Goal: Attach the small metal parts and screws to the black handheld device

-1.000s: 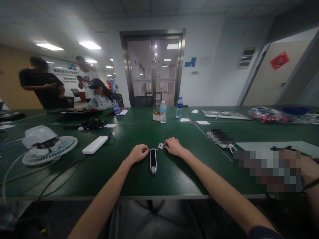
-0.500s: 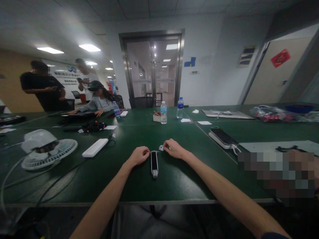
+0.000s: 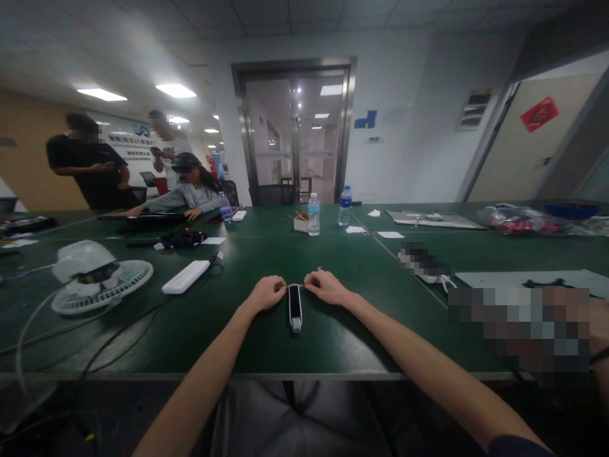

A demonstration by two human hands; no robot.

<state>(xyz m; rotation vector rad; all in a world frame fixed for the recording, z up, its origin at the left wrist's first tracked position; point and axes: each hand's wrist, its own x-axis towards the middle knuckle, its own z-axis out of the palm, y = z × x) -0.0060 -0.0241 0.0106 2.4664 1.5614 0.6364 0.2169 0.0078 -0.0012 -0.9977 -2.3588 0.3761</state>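
Observation:
A slim device with a white rim and a long black face (image 3: 295, 303) lies on the green table (image 3: 266, 352), its length pointing toward me. My left hand (image 3: 269, 293) is beside its far left corner, thumb and fingers pinched together. At the far right corner is my right hand (image 3: 325, 287), likewise in a pinch. Something thin shows at the device's far end between both sets of fingertips, too small to name. A small pale piece (image 3: 320, 269) peeks out behind my right fingers, mostly hidden.
A white fan (image 3: 102, 289) and a white power bank (image 3: 186, 277) lie to the left with cables. Water bottles (image 3: 313, 214) stand ahead. At the right are a white cable (image 3: 446, 282) and another person's blurred-out hand area. People are at the far left.
My right hand has moved left and slightly nearer, to the device's far corner. The small pale piece, visible before beside its fingertips, is now mostly hidden. The camera view has shifted a little.

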